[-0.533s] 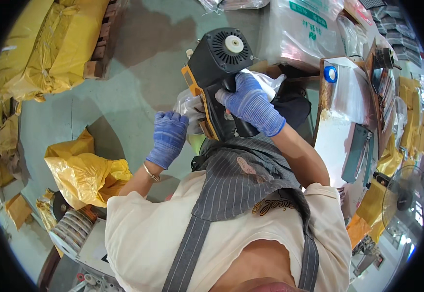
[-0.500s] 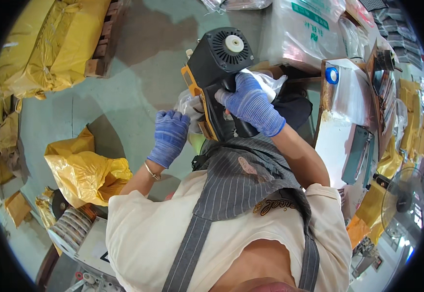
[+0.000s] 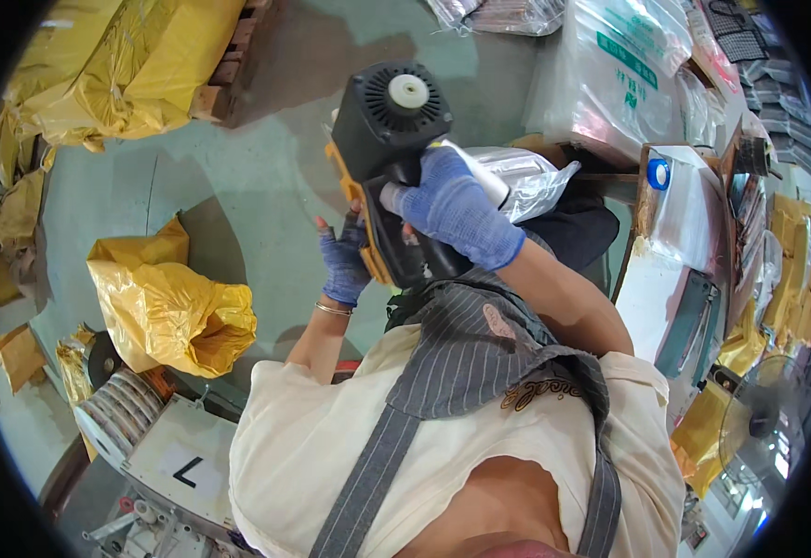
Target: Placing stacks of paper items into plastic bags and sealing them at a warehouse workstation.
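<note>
My right hand (image 3: 466, 209), in a blue knit glove, is wrapped round the handle of a black handheld bag-sewing machine (image 3: 389, 126). The machine has a vented round end with a white knob and a yellow plate along its left side. My left hand (image 3: 345, 260), gloved with bare fingertips, is beside that plate with its fingers apart; some fingers are partly hidden by the machine. Behind my right hand are a white cylinder (image 3: 482, 177) and a clear plastic bag (image 3: 536, 181) with silvery contents.
A crumpled yellow sack (image 3: 164, 298) stands on the floor at left. Yellow-wrapped bundles (image 3: 136, 70) lie on a wooden pallet (image 3: 224, 88). At right are a worktable (image 3: 643, 293), blue tape (image 3: 658, 174) and a fan (image 3: 764, 418). Reels (image 3: 126, 409) sit on a machine at lower left.
My left hand has opened from a fist and moved right, up to the yellow plate. The sewing machine and my right hand have shifted left. More of the clear bag now shows.
</note>
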The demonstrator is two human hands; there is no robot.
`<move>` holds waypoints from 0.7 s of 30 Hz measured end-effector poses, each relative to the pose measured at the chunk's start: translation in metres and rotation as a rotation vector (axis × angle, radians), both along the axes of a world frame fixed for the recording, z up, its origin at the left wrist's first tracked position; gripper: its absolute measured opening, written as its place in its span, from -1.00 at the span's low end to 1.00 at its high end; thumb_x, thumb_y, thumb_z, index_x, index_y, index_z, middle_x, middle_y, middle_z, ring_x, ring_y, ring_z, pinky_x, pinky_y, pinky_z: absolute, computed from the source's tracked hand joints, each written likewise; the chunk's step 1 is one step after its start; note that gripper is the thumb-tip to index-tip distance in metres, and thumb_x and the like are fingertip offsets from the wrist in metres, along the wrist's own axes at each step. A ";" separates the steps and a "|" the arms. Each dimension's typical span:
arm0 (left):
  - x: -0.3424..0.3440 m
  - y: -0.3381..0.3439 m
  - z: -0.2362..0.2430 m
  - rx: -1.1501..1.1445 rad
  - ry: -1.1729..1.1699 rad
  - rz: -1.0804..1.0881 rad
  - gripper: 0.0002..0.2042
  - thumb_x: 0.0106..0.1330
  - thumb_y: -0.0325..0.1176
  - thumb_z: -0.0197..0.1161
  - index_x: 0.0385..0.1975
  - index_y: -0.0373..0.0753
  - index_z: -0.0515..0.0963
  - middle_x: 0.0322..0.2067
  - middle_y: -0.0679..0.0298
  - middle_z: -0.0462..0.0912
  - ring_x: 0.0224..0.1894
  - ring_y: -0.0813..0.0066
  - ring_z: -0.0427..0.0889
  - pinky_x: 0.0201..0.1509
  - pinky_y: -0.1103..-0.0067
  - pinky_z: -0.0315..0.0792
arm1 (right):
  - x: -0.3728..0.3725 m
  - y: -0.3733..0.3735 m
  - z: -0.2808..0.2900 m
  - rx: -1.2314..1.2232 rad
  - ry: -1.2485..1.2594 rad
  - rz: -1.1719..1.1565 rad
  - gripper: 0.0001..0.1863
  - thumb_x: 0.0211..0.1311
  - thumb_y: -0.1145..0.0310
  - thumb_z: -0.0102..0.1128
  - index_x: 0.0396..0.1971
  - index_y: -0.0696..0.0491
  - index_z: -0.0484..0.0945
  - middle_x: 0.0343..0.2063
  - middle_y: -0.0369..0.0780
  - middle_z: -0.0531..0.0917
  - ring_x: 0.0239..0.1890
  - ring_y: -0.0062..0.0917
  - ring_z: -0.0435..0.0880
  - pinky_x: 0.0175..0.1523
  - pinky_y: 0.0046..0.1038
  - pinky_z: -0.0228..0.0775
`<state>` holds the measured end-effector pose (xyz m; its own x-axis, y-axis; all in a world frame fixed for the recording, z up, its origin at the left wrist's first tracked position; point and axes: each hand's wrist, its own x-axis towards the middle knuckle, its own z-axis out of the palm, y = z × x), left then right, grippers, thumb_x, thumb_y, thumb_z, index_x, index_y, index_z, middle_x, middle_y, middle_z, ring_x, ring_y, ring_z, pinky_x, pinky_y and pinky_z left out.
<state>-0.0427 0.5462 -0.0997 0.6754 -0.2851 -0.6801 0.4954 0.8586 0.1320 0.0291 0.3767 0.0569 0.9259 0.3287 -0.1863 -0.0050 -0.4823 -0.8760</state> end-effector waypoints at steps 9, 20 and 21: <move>-0.011 -0.010 -0.046 0.704 -0.998 -0.315 -0.54 0.29 -0.36 -0.05 0.18 -0.25 0.10 0.12 0.22 0.25 0.15 0.35 0.24 0.29 0.55 -0.02 | 0.005 -0.013 0.027 0.843 0.519 -0.582 -0.85 -0.02 0.43 0.20 -0.49 0.17 0.46 -0.66 -0.23 0.49 -0.70 -0.53 0.50 -0.58 -0.53 0.37; 0.032 -0.034 -0.006 0.748 -0.236 -0.362 -0.81 0.22 -0.19 0.05 -0.42 -0.16 0.48 -0.46 0.43 0.43 -0.39 0.63 0.41 -0.33 0.63 0.36 | -0.003 -0.240 0.009 0.089 0.004 -0.405 -0.63 -0.09 0.44 0.25 -0.21 0.16 0.44 -0.46 -0.23 0.57 -0.60 -0.59 0.53 -0.49 -0.53 0.39; 0.031 -0.036 -0.010 0.745 -0.257 -0.381 -0.81 0.22 -0.19 0.05 -0.42 -0.16 0.48 -0.46 0.43 0.43 -0.39 0.63 0.41 -0.33 0.63 0.36 | 0.009 -0.266 -0.034 -0.083 0.227 -0.421 -0.64 -0.09 0.37 0.25 -0.23 0.14 0.46 -0.46 -0.21 0.58 -0.53 -0.53 0.56 -0.41 -0.48 0.41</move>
